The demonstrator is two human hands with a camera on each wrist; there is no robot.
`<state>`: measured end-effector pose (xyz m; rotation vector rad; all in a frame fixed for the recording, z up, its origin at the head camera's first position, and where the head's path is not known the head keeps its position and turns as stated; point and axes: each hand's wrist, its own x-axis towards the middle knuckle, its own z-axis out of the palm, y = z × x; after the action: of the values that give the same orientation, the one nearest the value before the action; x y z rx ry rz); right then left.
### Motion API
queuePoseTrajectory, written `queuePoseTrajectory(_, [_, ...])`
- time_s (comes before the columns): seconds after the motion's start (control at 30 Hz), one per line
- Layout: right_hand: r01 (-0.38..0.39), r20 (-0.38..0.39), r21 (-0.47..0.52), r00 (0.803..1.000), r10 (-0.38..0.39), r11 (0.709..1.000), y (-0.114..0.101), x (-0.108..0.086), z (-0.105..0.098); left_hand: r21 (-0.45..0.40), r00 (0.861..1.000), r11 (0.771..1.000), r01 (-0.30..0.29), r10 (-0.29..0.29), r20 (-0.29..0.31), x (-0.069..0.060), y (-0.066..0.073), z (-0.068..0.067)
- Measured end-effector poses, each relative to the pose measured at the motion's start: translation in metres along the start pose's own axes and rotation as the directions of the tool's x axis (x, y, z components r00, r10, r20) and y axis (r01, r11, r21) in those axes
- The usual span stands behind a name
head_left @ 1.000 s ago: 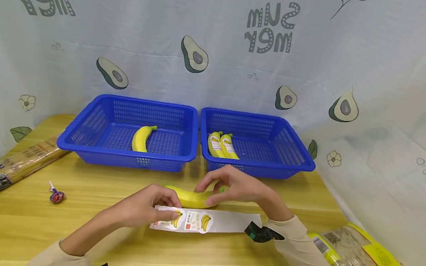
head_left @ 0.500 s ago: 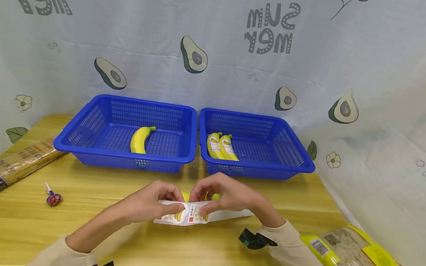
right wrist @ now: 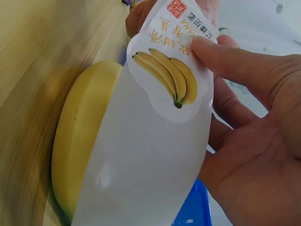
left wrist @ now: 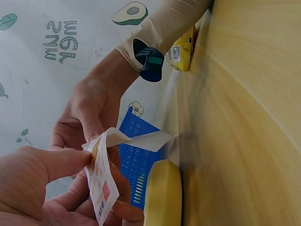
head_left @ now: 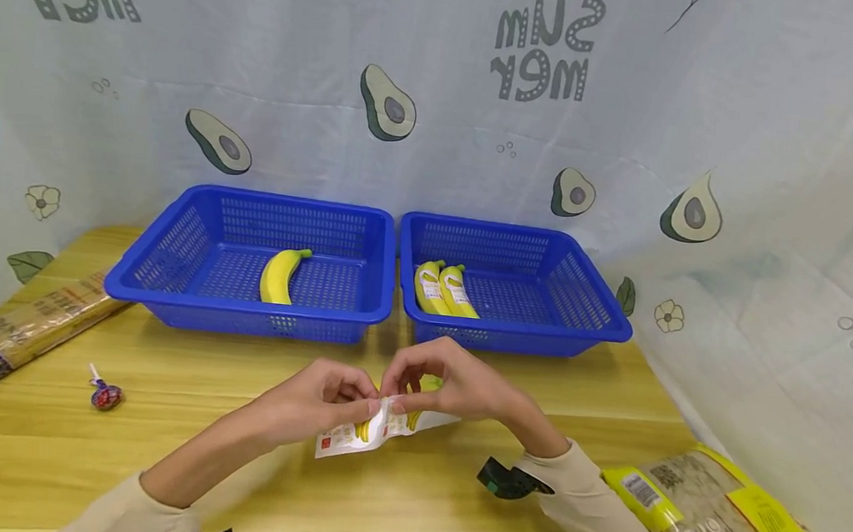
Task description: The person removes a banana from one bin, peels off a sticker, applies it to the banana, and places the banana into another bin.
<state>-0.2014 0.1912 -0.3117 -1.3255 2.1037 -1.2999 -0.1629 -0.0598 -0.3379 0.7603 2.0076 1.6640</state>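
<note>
My left hand (head_left: 320,402) pinches the left part of a white strip of banana stickers (head_left: 341,441), thumb in front and fingers behind. The right hand (head_left: 455,378) grips the same strip close beside it, its thumb on the printed face. Between the two hands the strip is bent, as the left wrist view shows, and its blank end (left wrist: 153,140) hangs off to the side. In the right wrist view a banana sticker (right wrist: 164,80) faces the camera. A banana (right wrist: 84,136) lies on the table behind the strip, mostly hidden by the hands in the head view.
Behind stand two blue baskets: the left (head_left: 243,306) holds one banana (head_left: 279,275), the right (head_left: 519,328) two labelled bananas (head_left: 457,292). A lollipop (head_left: 106,395) and a long wrapped package (head_left: 38,323) lie at left, a yellow-and-clear bag (head_left: 708,509) at right.
The right hand has come down from the banana onto the strip, beside the left hand. The strip, flat before, is now lifted and bent between both hands.
</note>
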Motion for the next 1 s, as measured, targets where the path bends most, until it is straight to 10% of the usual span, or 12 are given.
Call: queuePoseTrajectory(1.0, [0.056,0.074,-0.025,0.996,-0.054,0.998,0.0059,-0.0001,-0.0053,0.008,0.999,0.999,0.035,-0.035,0.026,-0.0023,-0.0048,0.0012])
